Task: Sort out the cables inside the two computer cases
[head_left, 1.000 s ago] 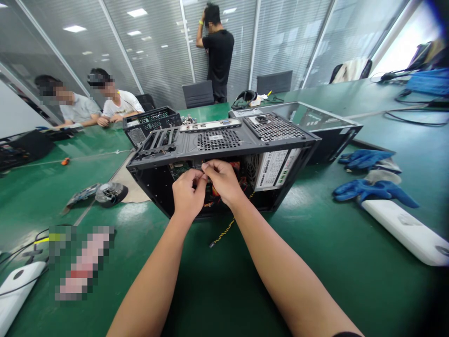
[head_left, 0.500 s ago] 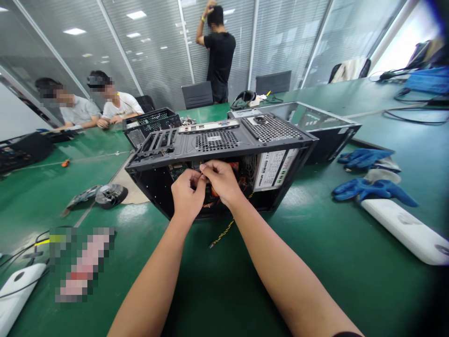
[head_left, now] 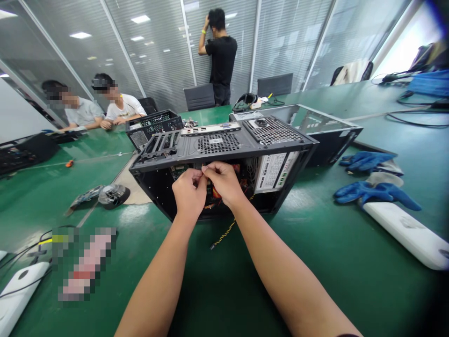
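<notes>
**My left hand point(head_left: 189, 194) and right hand point(head_left: 224, 185) are meeting at the open computer case point(head_left: 242, 143)**

At the left, a round grey part point(head_left: 114, 196) is lying on the green table point(head_left: 217, 295), apart from the case. The case is standing in the middle, before me. Its perforated rear panel is facing upward, and its open side is facing toward me. The long axis of this panel is running left to right, with the slot end at left.

With my left hand, I am pressing thumb and forefinger together at the opening. My right hand is doing the same, just beside and touching it. Whether some thin wire is between the fingertips, I cannot tell.

Below, a yellow-and-black cable point(head_left: 224, 233) is hanging out, with its end free. Farther right, the power supply point(head_left: 275, 172) is sitting inside the case, so I am judging it as placed. The opening is remaining uncovered and this cable end unconnected; the inside connections are hidden, so I cannot tell how much is left.
</notes>
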A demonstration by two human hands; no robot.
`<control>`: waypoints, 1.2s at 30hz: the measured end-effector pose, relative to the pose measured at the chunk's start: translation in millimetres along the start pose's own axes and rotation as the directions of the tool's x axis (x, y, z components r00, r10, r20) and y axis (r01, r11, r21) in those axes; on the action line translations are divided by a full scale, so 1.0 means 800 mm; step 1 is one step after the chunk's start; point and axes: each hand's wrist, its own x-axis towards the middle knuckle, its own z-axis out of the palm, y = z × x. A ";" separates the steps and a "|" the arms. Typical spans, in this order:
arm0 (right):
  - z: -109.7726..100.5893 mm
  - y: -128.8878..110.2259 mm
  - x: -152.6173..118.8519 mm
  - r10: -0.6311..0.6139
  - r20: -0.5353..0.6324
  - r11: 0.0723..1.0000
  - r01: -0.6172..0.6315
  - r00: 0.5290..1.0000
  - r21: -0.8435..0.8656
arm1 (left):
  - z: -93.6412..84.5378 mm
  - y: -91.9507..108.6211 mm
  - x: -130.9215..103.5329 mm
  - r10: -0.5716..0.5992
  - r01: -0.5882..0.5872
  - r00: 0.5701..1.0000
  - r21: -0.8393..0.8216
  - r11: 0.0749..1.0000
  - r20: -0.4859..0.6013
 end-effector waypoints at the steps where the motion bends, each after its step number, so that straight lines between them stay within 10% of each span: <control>1: 0.000 0.000 0.000 -0.013 0.006 1.000 0.013 1.000 -0.020 | 0.000 0.000 0.000 -0.002 0.002 1.000 0.001 1.000 -0.001; 15: 0.004 -0.017 0.017 -0.190 -0.034 0.929 0.169 0.981 -0.330 | 0.000 -0.003 0.006 0.043 -0.042 0.999 -0.022 0.999 0.016; 36: -0.003 -0.007 0.026 -0.194 -0.002 0.932 0.184 0.981 -0.313 | 0.003 0.000 0.007 -0.024 0.026 0.999 -0.053 0.998 0.025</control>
